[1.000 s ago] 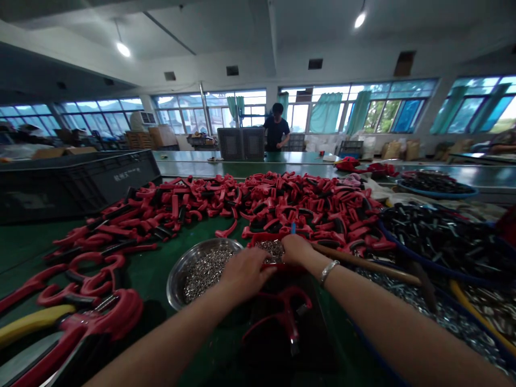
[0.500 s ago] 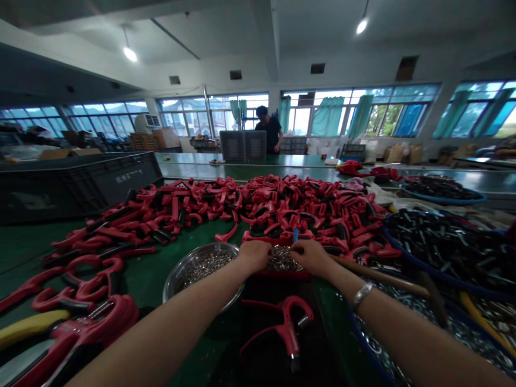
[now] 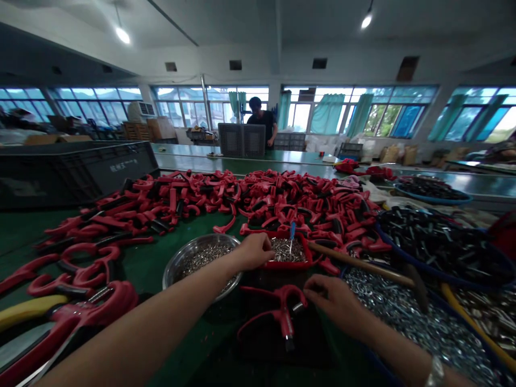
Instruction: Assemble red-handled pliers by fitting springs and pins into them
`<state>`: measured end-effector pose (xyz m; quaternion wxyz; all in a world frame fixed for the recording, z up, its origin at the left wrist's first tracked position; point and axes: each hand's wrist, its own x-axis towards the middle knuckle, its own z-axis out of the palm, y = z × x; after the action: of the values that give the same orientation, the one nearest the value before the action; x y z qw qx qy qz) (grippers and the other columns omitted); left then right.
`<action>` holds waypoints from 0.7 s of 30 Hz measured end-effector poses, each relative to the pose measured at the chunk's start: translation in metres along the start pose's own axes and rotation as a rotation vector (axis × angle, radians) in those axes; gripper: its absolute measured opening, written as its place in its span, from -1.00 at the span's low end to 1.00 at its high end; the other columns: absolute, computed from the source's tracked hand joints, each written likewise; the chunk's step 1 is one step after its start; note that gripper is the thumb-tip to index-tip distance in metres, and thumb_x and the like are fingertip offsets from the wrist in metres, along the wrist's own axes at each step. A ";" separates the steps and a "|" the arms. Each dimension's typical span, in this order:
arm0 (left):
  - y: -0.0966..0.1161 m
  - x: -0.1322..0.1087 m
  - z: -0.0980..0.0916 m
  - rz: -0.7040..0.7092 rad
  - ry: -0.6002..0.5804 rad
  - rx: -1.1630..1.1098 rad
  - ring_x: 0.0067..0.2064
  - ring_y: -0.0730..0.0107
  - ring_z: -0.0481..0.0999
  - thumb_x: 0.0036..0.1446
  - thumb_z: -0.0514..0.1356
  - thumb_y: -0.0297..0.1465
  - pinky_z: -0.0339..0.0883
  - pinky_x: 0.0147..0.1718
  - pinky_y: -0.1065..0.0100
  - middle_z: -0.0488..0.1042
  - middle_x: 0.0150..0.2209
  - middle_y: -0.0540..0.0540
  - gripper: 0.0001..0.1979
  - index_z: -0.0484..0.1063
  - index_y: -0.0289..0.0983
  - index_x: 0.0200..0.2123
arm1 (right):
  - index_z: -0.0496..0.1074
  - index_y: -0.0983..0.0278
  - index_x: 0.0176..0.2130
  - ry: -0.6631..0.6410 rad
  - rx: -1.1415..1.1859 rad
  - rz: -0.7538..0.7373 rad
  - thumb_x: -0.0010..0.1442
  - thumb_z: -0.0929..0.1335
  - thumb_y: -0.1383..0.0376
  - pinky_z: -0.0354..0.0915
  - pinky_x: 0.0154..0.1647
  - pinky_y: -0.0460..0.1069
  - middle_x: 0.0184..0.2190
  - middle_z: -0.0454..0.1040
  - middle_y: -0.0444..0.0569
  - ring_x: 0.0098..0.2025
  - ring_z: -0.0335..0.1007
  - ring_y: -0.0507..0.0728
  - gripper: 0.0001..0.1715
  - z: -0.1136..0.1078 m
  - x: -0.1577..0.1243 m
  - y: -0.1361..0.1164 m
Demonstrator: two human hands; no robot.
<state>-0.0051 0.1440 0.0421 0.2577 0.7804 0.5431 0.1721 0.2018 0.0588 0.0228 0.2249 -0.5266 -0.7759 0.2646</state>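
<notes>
One black crate w/ blurry white lettering; L hand at red tray.

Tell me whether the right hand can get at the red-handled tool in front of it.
Probably yes: the right hand is just beside the red-handled tool, and nothing appears to lie between them.

Bare forearms — silver bracelet on right wrist
</notes>
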 end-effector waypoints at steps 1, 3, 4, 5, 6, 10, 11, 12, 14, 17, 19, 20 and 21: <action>0.003 -0.008 0.002 0.012 -0.023 -0.052 -0.47 0.43 0.47 0.00 0.14 -0.36 0.28 -0.50 0.46 0.49 -0.41 -0.05 -0.78 0.36 -0.34 -0.26 | 0.39 0.28 -0.41 0.000 0.003 0.001 0.10 0.22 0.35 0.22 -0.41 -0.07 -0.48 0.46 -0.10 -0.41 0.36 0.06 -0.83 0.001 -0.002 0.001; 0.011 -0.025 0.005 0.034 -0.073 -0.144 -0.57 0.52 0.42 0.04 0.10 -0.37 0.24 -0.60 0.50 0.49 -0.38 -0.03 -0.71 0.32 -0.31 -0.13 | 0.40 0.27 -0.41 0.005 0.002 -0.004 0.10 0.23 0.35 0.22 -0.39 -0.06 -0.47 0.47 -0.10 -0.39 0.36 0.06 -0.83 0.001 -0.005 0.001; 0.014 -0.033 0.007 0.041 -0.094 -0.199 -0.60 0.56 0.39 0.06 0.07 -0.39 0.21 -0.63 0.52 0.48 -0.37 -0.02 -0.70 0.31 -0.29 -0.10 | 0.40 0.27 -0.40 0.008 0.001 -0.006 0.11 0.23 0.34 0.22 -0.38 -0.06 -0.46 0.47 -0.10 -0.39 0.36 0.07 -0.82 0.001 -0.007 0.001; 0.016 -0.041 0.010 0.044 -0.109 -0.258 -0.63 0.59 0.36 0.07 0.04 -0.40 0.19 -0.65 0.53 0.48 -0.38 -0.01 -0.72 0.32 -0.28 -0.11 | 0.40 0.27 -0.40 0.014 -0.004 -0.009 0.11 0.22 0.34 0.22 -0.37 -0.06 -0.46 0.47 -0.10 -0.38 0.36 0.07 -0.82 0.001 -0.008 0.001; 0.018 -0.047 0.012 0.041 -0.116 -0.313 -0.65 0.61 0.34 0.09 0.01 -0.40 0.16 -0.66 0.54 0.47 -0.39 -0.01 -0.74 0.34 -0.28 -0.15 | 0.40 0.27 -0.39 0.022 -0.024 -0.014 0.12 0.21 0.33 0.22 -0.37 -0.06 -0.45 0.47 -0.10 -0.38 0.37 0.07 -0.81 0.002 -0.010 0.002; 0.017 -0.061 0.024 0.030 -0.104 -0.487 -0.62 0.59 0.37 0.12 -0.06 -0.41 0.18 -0.64 0.52 0.44 -0.37 -0.04 -0.79 0.31 -0.31 -0.24 | 0.39 0.26 -0.36 0.077 -0.195 -0.031 0.18 0.18 0.31 0.22 -0.35 -0.07 -0.43 0.47 -0.10 -0.37 0.37 0.05 -0.76 0.008 -0.016 0.003; 0.015 -0.062 0.026 0.039 -0.098 -0.500 -0.59 0.56 0.40 0.12 -0.06 -0.41 0.21 -0.60 0.50 0.45 -0.36 -0.05 -0.79 0.29 -0.30 -0.22 | 0.39 0.27 -0.35 0.089 -0.238 -0.033 0.19 0.17 0.32 0.22 -0.34 -0.07 -0.42 0.47 -0.09 -0.36 0.37 0.05 -0.76 0.009 -0.017 0.003; 0.014 -0.063 0.028 0.051 -0.087 -0.490 -0.55 0.53 0.42 0.12 -0.05 -0.41 0.23 -0.57 0.48 0.46 -0.36 -0.05 -0.80 0.29 -0.30 -0.22 | 0.38 0.27 -0.34 0.096 -0.271 -0.034 0.19 0.16 0.32 0.22 -0.33 -0.06 -0.41 0.46 -0.08 -0.35 0.37 0.06 -0.76 0.011 -0.017 0.003; 0.012 -0.064 0.029 0.081 -0.065 -0.385 -0.47 0.47 0.44 0.09 0.01 -0.37 0.24 -0.49 0.44 0.48 -0.38 -0.05 -0.82 0.34 -0.29 -0.27 | 0.37 0.28 -0.33 0.093 -0.340 -0.045 0.19 0.16 0.34 0.22 -0.31 -0.05 -0.39 0.45 -0.05 -0.33 0.36 0.07 -0.76 0.012 -0.017 0.001; 0.013 -0.066 0.026 0.102 -0.026 -0.174 -0.37 0.38 0.43 0.00 0.13 -0.22 0.20 -0.44 0.42 0.50 -0.40 -0.03 -0.77 0.44 -0.24 -0.38 | 0.39 0.29 -0.33 0.057 -0.481 -0.085 0.16 0.17 0.38 0.22 -0.36 -0.02 -0.41 0.43 0.00 -0.35 0.35 0.12 -0.77 0.013 -0.016 -0.005; 0.014 -0.067 0.025 0.084 -0.027 -0.104 -0.38 0.37 0.43 -0.04 0.15 -0.15 0.18 -0.46 0.43 0.50 -0.41 -0.01 -0.73 0.47 -0.21 -0.40 | 0.40 0.29 -0.34 0.032 -0.571 -0.113 0.10 0.19 0.47 0.22 -0.40 -0.02 -0.42 0.43 0.02 -0.36 0.35 0.15 -0.76 0.014 -0.015 -0.008; 0.015 -0.068 0.025 0.071 -0.025 -0.074 -0.38 0.37 0.43 -0.04 0.15 -0.13 0.17 -0.47 0.43 0.50 -0.42 0.00 -0.72 0.48 -0.19 -0.39 | 0.41 0.29 -0.34 0.023 -0.606 -0.123 0.06 0.20 0.51 0.23 -0.41 -0.02 -0.41 0.43 0.02 -0.36 0.36 0.15 -0.73 0.015 -0.015 -0.008; 0.016 -0.068 0.026 0.061 -0.020 -0.040 -0.39 0.37 0.43 -0.03 0.14 -0.12 0.15 -0.48 0.43 0.50 -0.42 0.01 -0.72 0.48 -0.18 -0.39 | 0.41 0.29 -0.33 0.017 -0.631 -0.126 0.04 0.19 0.54 0.24 -0.42 -0.02 -0.40 0.43 0.03 -0.35 0.36 0.15 -0.70 0.017 -0.016 -0.007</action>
<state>-0.0029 0.0703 0.0313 0.2735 0.7929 0.5128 0.1829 0.1919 0.0384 0.0133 0.0732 -0.5233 -0.8489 -0.0078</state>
